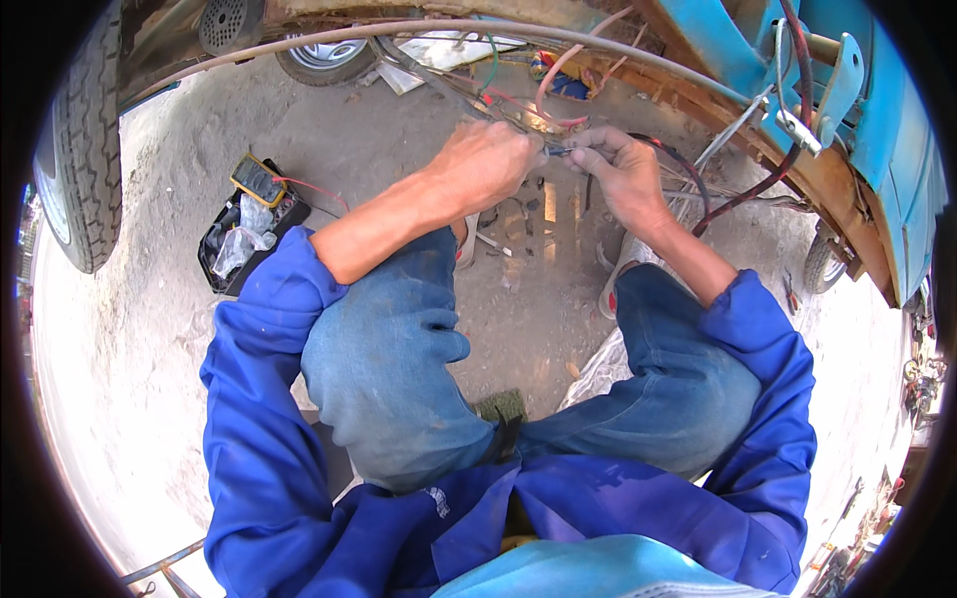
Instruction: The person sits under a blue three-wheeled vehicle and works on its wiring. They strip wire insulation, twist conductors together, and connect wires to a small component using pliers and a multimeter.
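Both my hands meet under the vehicle's edge, in front of my knees. My left hand [488, 159] is closed around a dark wire [557, 151] that shows in the small gap between the hands. The thumb and fingers of my right hand [620, 177] pinch the other end of that wire. A grey cable [429, 82] runs down from the vehicle to my left hand. Pinkish hose [546, 90] hangs just beyond the hands. Dark red cable [753, 194] loops to the right of my right hand. The wire's very ends are hidden by my fingers.
A yellow-and-black multimeter [259, 180] with a red lead rests on a black case [214, 244] holding clear plastic bags. A big tyre [95, 149] stands at left. Blue vehicle metalwork [897, 149] overhangs at right. Scraps lie on the dusty ground [508, 339].
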Demonstrator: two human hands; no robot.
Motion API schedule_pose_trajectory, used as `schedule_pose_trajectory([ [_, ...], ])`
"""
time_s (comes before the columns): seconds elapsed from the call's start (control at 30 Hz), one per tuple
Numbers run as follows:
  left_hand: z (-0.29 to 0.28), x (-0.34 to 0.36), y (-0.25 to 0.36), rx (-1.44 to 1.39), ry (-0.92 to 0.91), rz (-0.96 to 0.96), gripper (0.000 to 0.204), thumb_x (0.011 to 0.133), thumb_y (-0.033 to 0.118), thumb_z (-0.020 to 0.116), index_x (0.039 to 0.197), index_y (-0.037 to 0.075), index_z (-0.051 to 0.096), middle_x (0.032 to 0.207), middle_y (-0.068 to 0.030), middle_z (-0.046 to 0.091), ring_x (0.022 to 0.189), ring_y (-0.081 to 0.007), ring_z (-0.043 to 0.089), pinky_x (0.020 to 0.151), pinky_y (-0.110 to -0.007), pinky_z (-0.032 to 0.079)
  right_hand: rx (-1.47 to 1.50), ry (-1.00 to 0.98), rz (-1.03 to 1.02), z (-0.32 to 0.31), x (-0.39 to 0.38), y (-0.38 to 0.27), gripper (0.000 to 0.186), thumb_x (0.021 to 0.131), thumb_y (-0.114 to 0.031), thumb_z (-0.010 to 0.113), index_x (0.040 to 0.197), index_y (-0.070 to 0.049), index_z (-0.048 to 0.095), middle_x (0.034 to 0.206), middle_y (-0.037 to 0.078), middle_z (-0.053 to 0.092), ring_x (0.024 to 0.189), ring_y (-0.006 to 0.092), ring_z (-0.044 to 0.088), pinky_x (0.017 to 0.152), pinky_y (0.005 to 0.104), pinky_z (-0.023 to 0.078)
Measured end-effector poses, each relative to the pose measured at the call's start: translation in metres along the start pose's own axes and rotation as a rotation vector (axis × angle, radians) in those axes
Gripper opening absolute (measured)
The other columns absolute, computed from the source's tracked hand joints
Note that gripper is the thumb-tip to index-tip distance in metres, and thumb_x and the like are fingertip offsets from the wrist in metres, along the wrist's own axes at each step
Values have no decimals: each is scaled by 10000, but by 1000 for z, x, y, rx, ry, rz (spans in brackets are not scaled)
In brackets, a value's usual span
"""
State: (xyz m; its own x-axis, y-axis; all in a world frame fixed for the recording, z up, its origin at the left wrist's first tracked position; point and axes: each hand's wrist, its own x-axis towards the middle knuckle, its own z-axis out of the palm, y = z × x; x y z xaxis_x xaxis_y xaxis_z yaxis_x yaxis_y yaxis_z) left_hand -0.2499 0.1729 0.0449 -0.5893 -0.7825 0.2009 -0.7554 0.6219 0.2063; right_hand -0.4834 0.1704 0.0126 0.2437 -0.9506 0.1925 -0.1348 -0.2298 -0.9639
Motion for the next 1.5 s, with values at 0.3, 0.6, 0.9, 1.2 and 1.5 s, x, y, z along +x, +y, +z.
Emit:
schedule_pose_trajectory([
  [0.3, -2, -2, -1, -50, -45, 2, 260, 1015, 235, 600, 1161, 39, 689, 925, -261, 708, 915, -471, 673, 762, -563, 528, -17, 19, -34, 1, -3, 3, 102, 963, -42, 712, 1051, -4, 676, 935, 13, 703, 855, 76, 649, 762, 252, 520],
  [0.6, -14, -9, 5, -136, 2, -61, 261, 1008, 238, 617, 1112, 17, 708, 941, -265, 713, 881, -484, 667, 757, -562, 526, -192, 137, -39, -11, -6, -6, 306, 955, -211, 739, 1166, -39, 599, 949, 42, 656, 885, 133, 617, 822, 322, 505],
  [0.9, -25, -10, 23, -187, 107, -31, 253, 1000, 257, 636, 1072, 30, 721, 927, -239, 718, 854, -466, 673, 730, -544, 526, -384, 152, -116, -14, 0, -10, 431, 1001, -204, 672, 1388, -40, 575, 1125, 102, 647, 898, 174, 640, 814, 348, 519],
  [1.2, -31, -8, 27, -195, 210, -26, 239, 992, 255, 658, 1050, 37, 735, 797, -215, 697, 755, -441, 679, 649, -512, 514, -110, 118, -168, -9, -5, -45, 368, 1062, -184, 609, 1402, -43, 598, 1176, 50, 642, 873, 103, 623, 708, 257, 528],
  [1.5, -36, -5, 35, -310, 372, -9, 218, 1010, 264, 645, 944, 59, 686, 728, -190, 671, 676, -420, 670, 608, -525, 514, 188, 13, -216, 5, 2, -63, 299, 1065, -135, 583, 1331, -18, 651, 1180, 50, 705, 865, 96, 632, 686, 261, 536],
])
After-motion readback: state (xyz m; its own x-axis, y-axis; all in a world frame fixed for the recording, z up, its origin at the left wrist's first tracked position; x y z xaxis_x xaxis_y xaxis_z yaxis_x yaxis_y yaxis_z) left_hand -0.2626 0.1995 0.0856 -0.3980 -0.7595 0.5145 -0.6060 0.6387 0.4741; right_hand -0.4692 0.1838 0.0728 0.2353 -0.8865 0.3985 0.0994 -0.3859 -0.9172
